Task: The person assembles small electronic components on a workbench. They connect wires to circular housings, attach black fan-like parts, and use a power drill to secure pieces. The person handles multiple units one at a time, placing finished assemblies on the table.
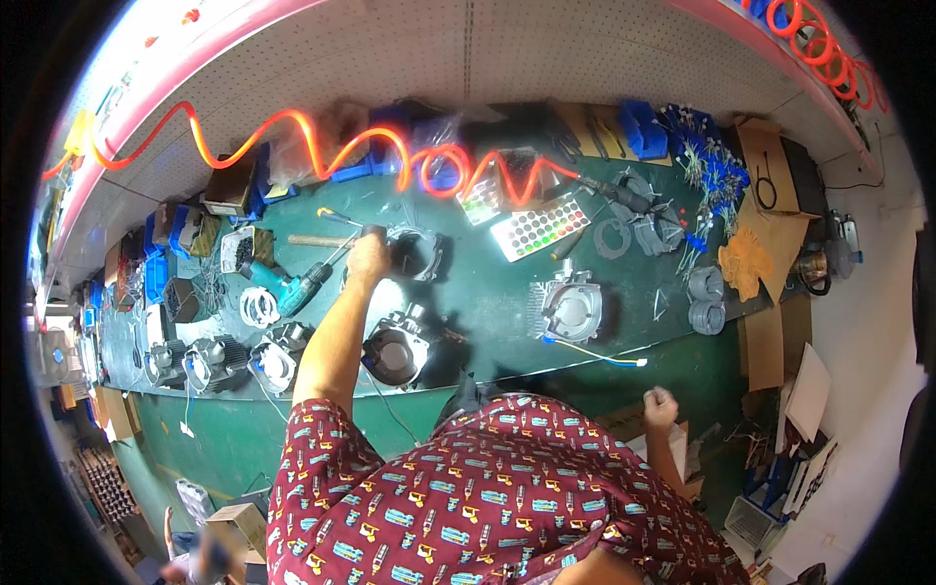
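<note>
My left hand (pixel 368 257) reaches far over the green bench, its fingers closed at the dark head of a hammer (pixel 317 241) whose wooden handle points left. Just right of it stands an open grey metal housing (pixel 414 255). A teal cordless drill (pixel 297 290) lies to the left of my forearm. Nearer the front edge is a grey finned motor housing (pixel 395 353) with a thin cable hanging down. My right hand (pixel 660 408) is held closed in front of the bench; whatever it may hold is hidden. Another motor housing (pixel 573 306), with a wire and white connector, sits ahead of it.
Several finned housings (pixel 216 363) line the front left edge. White rings (pixel 258 306) lie near the drill. A sheet of round stickers (pixel 541 227) lies mid-bench, below an orange coiled hose (pixel 444 174). Grey cylinders (pixel 706 317) and cardboard (pixel 775 239) are at right. Another person (pixel 200 556) is at lower left.
</note>
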`<act>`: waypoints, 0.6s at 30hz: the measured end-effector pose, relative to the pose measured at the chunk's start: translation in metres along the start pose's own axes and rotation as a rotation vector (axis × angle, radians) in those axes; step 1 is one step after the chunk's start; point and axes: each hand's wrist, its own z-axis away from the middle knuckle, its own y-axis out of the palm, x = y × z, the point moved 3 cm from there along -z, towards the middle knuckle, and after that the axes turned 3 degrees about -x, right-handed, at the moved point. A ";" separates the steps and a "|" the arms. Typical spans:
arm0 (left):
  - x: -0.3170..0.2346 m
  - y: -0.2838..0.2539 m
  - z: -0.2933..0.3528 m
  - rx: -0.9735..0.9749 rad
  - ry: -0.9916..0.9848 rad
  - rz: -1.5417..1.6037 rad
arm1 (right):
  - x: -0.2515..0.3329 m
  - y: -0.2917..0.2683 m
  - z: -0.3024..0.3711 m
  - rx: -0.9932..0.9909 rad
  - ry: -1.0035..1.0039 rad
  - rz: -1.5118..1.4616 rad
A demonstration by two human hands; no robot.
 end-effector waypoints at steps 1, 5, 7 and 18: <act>0.006 -0.003 0.000 -0.009 0.033 0.040 | 0.011 -0.001 -0.013 -0.085 0.025 -0.048; 0.020 -0.020 0.000 -0.083 0.168 0.324 | 0.136 -0.008 -0.052 -0.231 0.136 -0.383; 0.025 -0.022 0.005 -0.241 0.335 0.665 | 0.216 0.001 -0.058 -0.156 0.182 -0.530; -0.142 -0.085 0.099 0.036 0.610 1.358 | 0.404 0.107 -0.042 0.807 0.305 -0.949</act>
